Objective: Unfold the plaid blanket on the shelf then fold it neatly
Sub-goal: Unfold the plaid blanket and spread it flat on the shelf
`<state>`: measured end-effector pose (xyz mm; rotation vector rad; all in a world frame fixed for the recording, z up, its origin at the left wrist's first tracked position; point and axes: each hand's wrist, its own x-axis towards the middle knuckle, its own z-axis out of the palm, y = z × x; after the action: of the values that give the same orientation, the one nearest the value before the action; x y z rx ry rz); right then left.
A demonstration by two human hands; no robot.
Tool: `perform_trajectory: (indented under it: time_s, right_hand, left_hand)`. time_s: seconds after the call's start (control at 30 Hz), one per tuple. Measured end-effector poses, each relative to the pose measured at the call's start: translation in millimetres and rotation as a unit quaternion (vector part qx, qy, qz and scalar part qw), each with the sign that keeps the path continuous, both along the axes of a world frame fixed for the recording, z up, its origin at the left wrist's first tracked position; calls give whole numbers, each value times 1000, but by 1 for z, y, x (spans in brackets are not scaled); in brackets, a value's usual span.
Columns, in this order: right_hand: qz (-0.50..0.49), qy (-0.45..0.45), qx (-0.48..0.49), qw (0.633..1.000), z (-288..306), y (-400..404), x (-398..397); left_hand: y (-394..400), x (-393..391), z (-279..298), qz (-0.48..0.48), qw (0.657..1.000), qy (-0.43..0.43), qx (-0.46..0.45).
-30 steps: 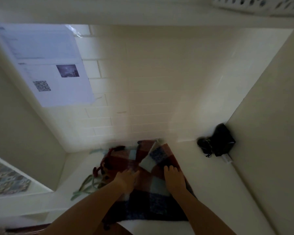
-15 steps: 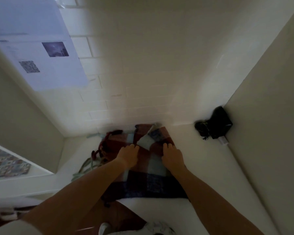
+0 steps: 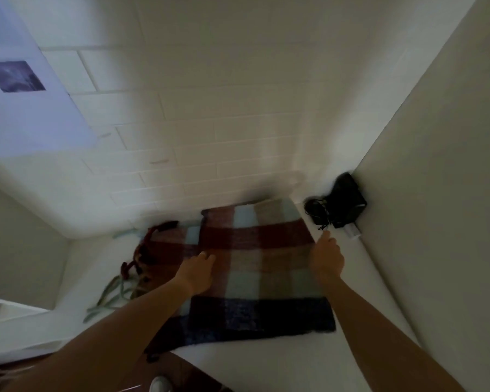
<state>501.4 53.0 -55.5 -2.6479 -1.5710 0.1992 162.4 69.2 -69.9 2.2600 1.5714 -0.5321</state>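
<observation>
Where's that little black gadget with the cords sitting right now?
In the head view the black device sits in the far right corner of the shelf, against the side wall, just beyond the right hand and the plaid blanket.

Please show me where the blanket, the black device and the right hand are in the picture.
blanket (image 3: 255, 250): head view, on the flat top layer.
black device (image 3: 348, 200): head view, on its dark body in the corner.
right hand (image 3: 327, 257): head view, on the back of the hand.
</observation>
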Motion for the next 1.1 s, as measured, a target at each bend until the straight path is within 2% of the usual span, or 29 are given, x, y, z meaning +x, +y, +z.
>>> perform_trajectory:
  time_s: [0.07,0.13,0.2,0.27,0.33,0.4,0.47,0.53,0.6,0.63,0.7,0.77,0.83,0.9,0.97,1.03,1.07,1.1]
  right_hand:
    - [-16,-6,-6,1000,-10,-3,7]
    - [17,7,-15,1000,-25,-6,4]
    - [51,81,-51,994,-35,-9,-2]
    - [124,162,-158,966,-51,-13,-4]
    - [172,172,-293,925,-65,-21,-1]
    - [164,159,-339,913,-75,-27,3]
    - [147,120,-340,921,-76,-29,-3]
    - [130,70,-321,936,-64,-24,-24]
    - [138,62,-232,961,-56,-11,-52]
    - [157,90,-179,967,-52,-4,-69]
    - [182,218,-136,949,-42,6,-107]
    - [165,341,-163,911,-33,12,-141]
    - [117,399,-181,891,-30,13,-159]
    - [84,448,-188,870,-35,8,-164]
    - [111,462,-199,857,-40,2,-161]
    - [178,392,-219,875,-47,0,-159]
    - [199,344,-219,891,-49,0,-159]
    - [205,301,-205,908,-50,1,-160]
  left_hand:
    - [-2,-2,-9,12,1000,-2,-17]
    - [-3,-5,-19,30,999,-6,-34]
    - [-2,-9,-30,44,998,-13,-44]
    - [-4,-7,-32,52,997,-19,-58]
    - [-6,-2,-31,93,993,-58,-46]
    - [-3,1,-31,135,985,-95,-46]
    - [0,2,-29,177,971,-132,-91]
    - [1,4,-26,239,940,-212,-124]
    - [2,4,-28,285,906,-287,-127]
    - [2,2,-32,285,889,-328,-143]
    - [-1,-2,-42,227,857,-418,-200]
    - [-5,-1,-50,198,844,-449,-215]
    - [-10,5,-45,201,827,-485,-204]
    - [-15,5,-42,247,790,-528,-192]
    - [-17,-2,-37,285,834,-454,-133]
    - [-19,-20,-38,263,880,-373,-131]
    - [-22,-31,-38,204,924,-286,-149]
    - [-26,-41,-43,113,971,-165,-128]
